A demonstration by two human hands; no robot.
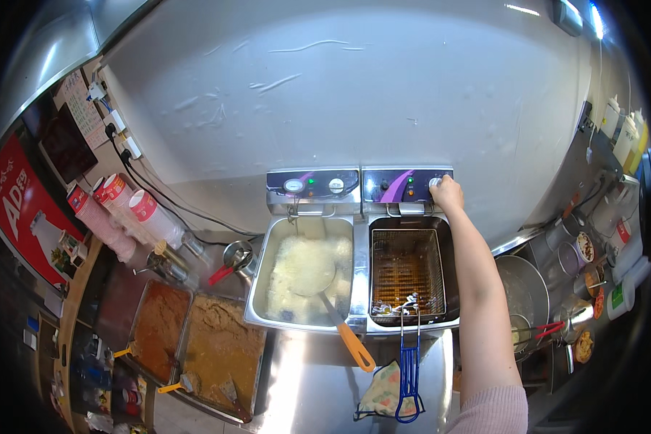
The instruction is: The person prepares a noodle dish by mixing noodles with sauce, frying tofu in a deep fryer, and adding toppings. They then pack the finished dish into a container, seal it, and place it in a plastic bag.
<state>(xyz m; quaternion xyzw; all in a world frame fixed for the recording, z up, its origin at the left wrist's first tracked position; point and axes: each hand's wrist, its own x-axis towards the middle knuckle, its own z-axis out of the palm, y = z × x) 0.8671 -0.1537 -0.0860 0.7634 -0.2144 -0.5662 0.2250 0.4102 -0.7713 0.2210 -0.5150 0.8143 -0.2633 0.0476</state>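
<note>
My right hand (448, 194) grips the control knob (435, 183) at the right end of the right fryer's panel (395, 180). Below it, a wire fry basket (407, 271) sits in dark oil, its blue-coated handle (409, 374) reaching over the front rim. In the left fryer tank (260, 287), pale foam bubbles around a round skimmer (314, 276) with an orange handle (355, 346). The left panel (314, 184) carries a dial gauge (294, 185) and a white knob (336, 185). Green and orange lamps show on both panels. My left hand is out of view.
Trays of red sauce (160, 325) and brown sauce (222, 347) stand left, with scrapers in them. Behind are stacked paper cups (152, 217) and a metal pot (237, 255) with a red handle. A patterned cloth (381, 391) lies in front. At right is a large pot (521, 287).
</note>
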